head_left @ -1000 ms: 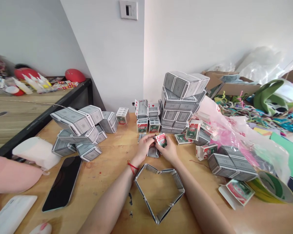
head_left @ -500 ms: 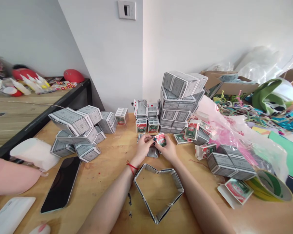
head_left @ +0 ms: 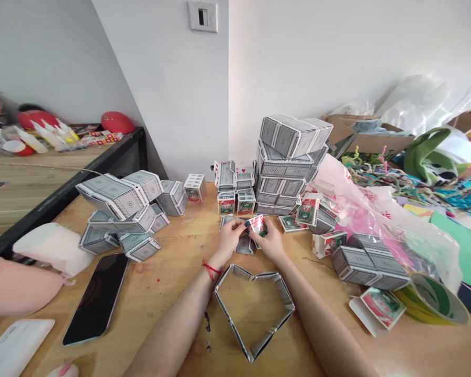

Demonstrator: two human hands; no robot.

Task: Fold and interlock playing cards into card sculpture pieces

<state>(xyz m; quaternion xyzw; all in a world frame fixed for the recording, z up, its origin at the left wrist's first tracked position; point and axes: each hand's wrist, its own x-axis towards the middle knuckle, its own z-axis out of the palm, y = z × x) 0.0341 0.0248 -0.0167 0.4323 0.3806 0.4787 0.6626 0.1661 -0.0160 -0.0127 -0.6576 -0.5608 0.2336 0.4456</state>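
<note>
Left hand (head_left: pixel 228 240) and right hand (head_left: pixel 272 242) together hold one small red-and-green card box (head_left: pixel 258 224), fingers bent narrowly about its two sides, above the middle of the bench (head_left: pixel 172 293). Below them lies a grey-patterned piece (head_left: pixel 245 245), partly covered by the hands, so its full shape cannot be told. One red string (head_left: pixel 211 269) circles the left wrist. Between the forearms sits one heart-shaped frame (head_left: pixel 254 311) of folded cards. Just beyond the hands, two card boxes (head_left: pixel 236 203) stand side by side with grey card pieces on top; one more box (head_left: pixel 195 187) stands apart to their left. Right of the pair, one tall tower (head_left: pixel 284 167) of grey card blocks rises close to the wall. Four red-and-green boxes show along the right side, the nearest box (head_left: pixel 382 308) with its flap out, beside one roll of tape (head_left: pixel 435 298). Pink plastic (head_left: pixel 345 193) crowds the space behind. To the left are one block pile (head_left: pixel 121 209) and one black phone (head_left: pixel 96 298).
</note>
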